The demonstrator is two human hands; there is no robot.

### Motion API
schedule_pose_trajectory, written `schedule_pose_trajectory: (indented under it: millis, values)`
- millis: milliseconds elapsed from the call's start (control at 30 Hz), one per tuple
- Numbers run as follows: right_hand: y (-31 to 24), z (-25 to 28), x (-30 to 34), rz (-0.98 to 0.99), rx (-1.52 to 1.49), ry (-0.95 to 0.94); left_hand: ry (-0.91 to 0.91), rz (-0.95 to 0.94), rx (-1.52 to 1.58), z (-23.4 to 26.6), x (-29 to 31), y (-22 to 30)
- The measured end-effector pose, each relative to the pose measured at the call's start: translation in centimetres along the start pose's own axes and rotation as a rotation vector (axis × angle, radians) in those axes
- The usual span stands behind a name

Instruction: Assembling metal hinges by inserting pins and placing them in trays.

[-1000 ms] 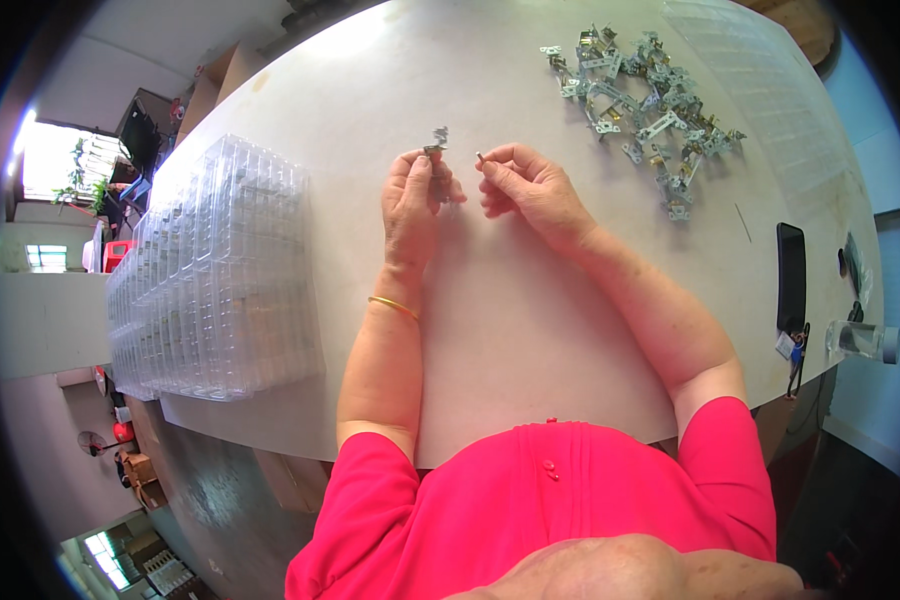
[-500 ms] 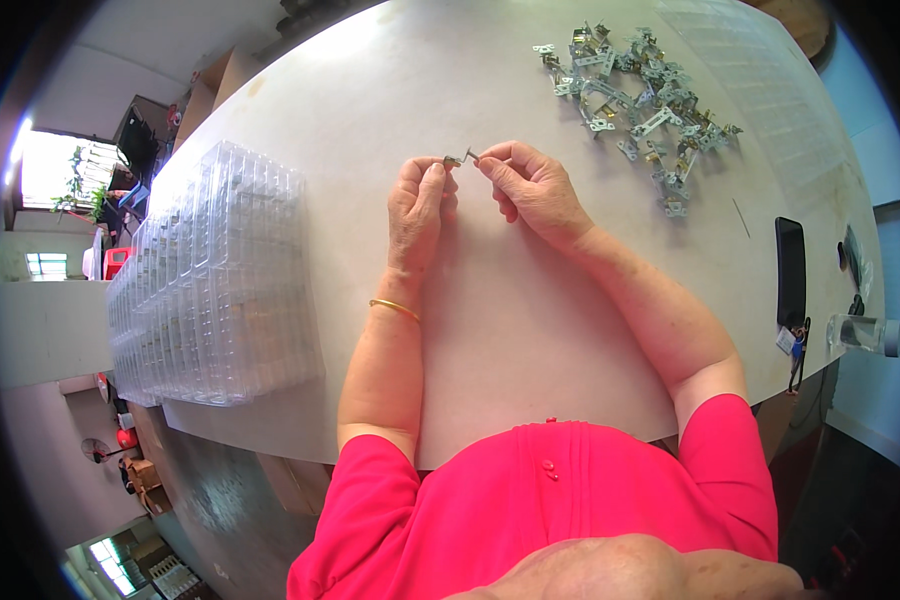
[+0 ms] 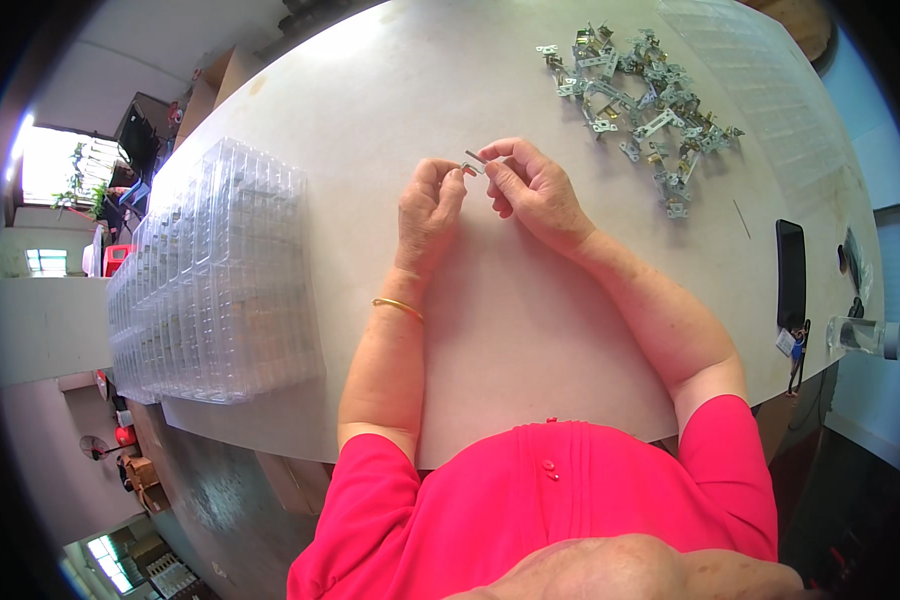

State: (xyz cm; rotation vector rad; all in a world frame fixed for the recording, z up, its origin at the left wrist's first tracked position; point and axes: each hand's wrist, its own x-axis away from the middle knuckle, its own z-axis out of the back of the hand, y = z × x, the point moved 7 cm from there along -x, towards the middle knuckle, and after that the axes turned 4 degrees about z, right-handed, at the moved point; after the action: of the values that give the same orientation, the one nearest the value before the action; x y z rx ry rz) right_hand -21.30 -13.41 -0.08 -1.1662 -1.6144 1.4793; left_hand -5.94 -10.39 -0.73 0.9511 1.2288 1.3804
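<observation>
My left hand [image 3: 430,212] pinches a small metal bracket [image 3: 470,169] between thumb and fingertips, above the middle of the white table. Close on its right, my right hand [image 3: 538,198] is closed too; a short, thin metal piece [image 3: 475,156] sticks out from its fingertips toward the bracket. The two metal parts meet or nearly meet, and I cannot tell whether they touch. Beyond my right hand lies a loose heap of silvery metal brackets [image 3: 658,122] with brass-coloured parts among them.
Clear plastic trays [image 3: 220,290] stand in a tall stack on the left. Flat clear trays [image 3: 785,90] lie at the far right. Along the right edge are a thin metal rod [image 3: 742,219], a black phone [image 3: 790,272], keys [image 3: 798,345] and a clear bottle [image 3: 863,336].
My left hand has shifted slightly right and turned, bringing the bracket closer to my right fingertips. The thin metal piece in my right hand has tilted.
</observation>
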Motion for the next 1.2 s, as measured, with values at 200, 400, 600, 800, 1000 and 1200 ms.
schedule_pose_trajectory:
  millis: [200, 400, 600, 800, 1000, 1200]
  values:
    - [-0.1, 0.5, -0.2, 0.217, 0.253, 0.093, 0.015, -0.080, -0.170, -0.4, 0.2, 0.8]
    - [-1.5, 1.6, -0.2, 0.390, 0.270, 0.265, -0.077, -0.116, -0.244, -1.1, 0.6, 1.9]
    - [-0.3, 1.1, -0.3, 0.046, -0.046, 0.151, -0.038, 0.230, 0.526, 0.4, 0.0, -0.3]
    - [0.0, 0.7, -0.2, 0.030, 0.152, 0.090, -0.054, 0.224, 0.602, 0.3, -0.3, -0.5]
    - [-0.2, 0.8, -0.2, 0.010, 0.194, 0.098, -0.081, 0.206, 0.586, 0.2, -0.2, -0.6]
    - [-0.1, 0.7, -0.3, 0.048, 0.221, 0.081, -0.076, 0.104, 0.460, 0.6, -0.2, 0.3]
